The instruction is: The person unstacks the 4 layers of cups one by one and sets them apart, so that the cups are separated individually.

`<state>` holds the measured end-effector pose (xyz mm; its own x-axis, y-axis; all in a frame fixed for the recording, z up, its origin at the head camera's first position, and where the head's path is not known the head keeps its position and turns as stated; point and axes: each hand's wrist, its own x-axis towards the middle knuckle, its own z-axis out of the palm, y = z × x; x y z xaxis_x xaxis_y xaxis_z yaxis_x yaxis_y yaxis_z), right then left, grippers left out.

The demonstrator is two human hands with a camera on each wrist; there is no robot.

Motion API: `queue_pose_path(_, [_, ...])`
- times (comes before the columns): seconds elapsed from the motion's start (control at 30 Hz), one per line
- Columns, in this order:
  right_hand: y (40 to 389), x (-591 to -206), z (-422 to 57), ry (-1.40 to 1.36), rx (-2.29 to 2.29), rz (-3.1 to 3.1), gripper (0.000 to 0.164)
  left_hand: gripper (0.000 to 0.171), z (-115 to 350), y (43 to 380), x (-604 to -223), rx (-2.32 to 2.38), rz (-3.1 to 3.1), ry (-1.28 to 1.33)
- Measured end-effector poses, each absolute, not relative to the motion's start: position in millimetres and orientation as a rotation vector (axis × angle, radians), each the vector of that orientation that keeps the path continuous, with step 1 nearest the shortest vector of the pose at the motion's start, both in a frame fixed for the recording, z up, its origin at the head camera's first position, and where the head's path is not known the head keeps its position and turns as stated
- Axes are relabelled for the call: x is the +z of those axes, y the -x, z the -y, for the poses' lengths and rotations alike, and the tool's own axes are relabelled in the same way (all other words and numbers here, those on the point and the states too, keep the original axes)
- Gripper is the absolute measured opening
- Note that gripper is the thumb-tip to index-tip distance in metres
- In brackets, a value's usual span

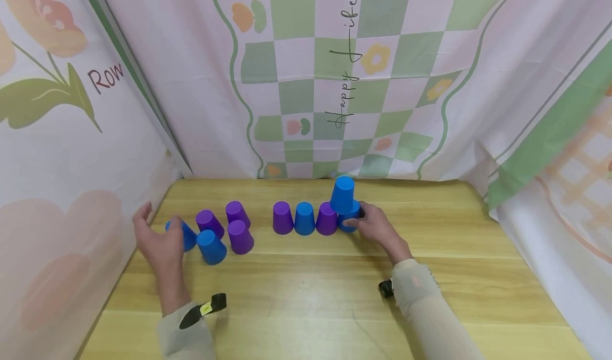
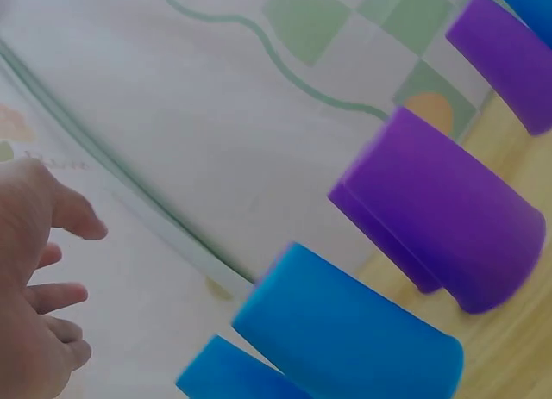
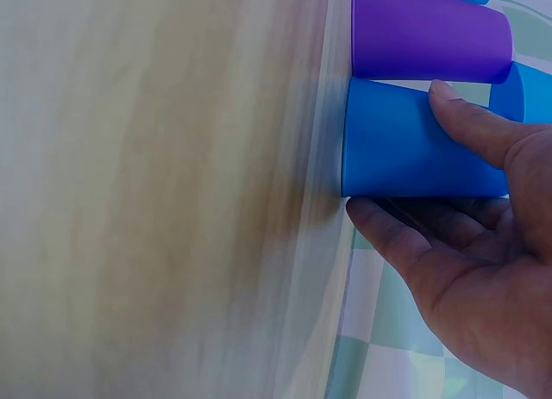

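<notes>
At the right end of a row of upside-down cups, my right hand (image 1: 377, 224) holds a blue cup (image 3: 405, 145), its thumb on the front and its fingers along the right side. One blue cup (image 1: 342, 194) sits higher, over the held cup and the purple cup (image 1: 327, 219) beside it. Leftward the row continues with a blue cup (image 1: 304, 219) and a purple cup (image 1: 282, 218). My left hand (image 1: 160, 240) is by a blue cup (image 1: 188, 238) at the left; the left wrist view shows its fingers spread, apart from the cups.
Near the left hand stand another blue cup (image 1: 212, 247) and purple cups (image 1: 240, 237), all upside down on the wooden table (image 1: 296, 307). A printed curtain (image 1: 296, 84) hangs along the table's back edge, with more cloth (image 1: 110, 163) at the left side.
</notes>
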<state>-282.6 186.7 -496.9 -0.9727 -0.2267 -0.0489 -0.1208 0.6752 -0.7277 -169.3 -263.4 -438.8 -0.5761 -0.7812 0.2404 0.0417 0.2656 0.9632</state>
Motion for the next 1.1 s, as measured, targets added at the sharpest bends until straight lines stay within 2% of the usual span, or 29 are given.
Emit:
queue_pose_path(0.2, [284,-496,-187,0.276,-1.170,-2.747,0.045,0.049,256,165,-428,-1.340,1.750,-0.596])
queue_pose_path(0.5, [284,-497,-187,0.290,-1.166,-2.759,0.043,0.043,231,167,-415,-1.420,1.773,-0.438])
queue_pose_path(1.1, [283,-497,-187,0.277,-1.191,-2.747,0.046,0.045,194,173,-419,-1.499,1.890,-0.195])
